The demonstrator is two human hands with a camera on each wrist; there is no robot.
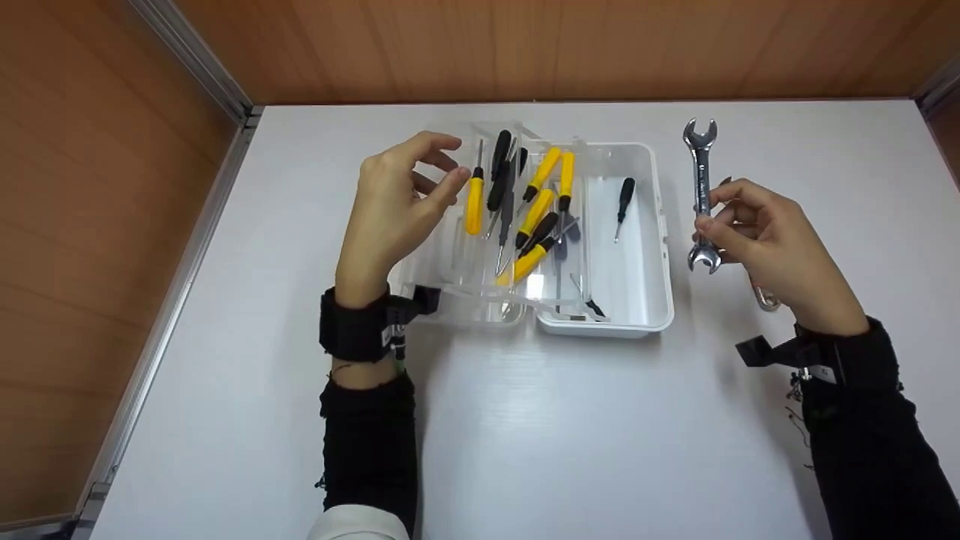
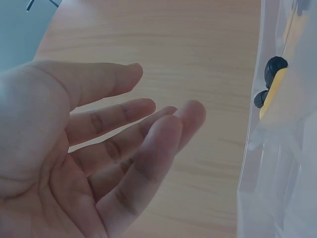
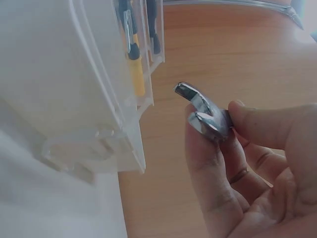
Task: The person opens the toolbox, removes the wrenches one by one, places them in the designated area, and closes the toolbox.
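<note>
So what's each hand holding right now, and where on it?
The right hand pinches the wrench on its shaft near the lower jaw end. The left hand holds nothing, open beside the toolbox.

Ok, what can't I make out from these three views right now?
- Head view: the silver open-ended spanner has its middle covered by the right hand; whatever metal piece lies under that hand is hidden.
- Left wrist view: the clear plastic toolbox is cut off by the frame edge, its contents blurred.
- Right wrist view: only the spanner's jaw end shows.
</note>
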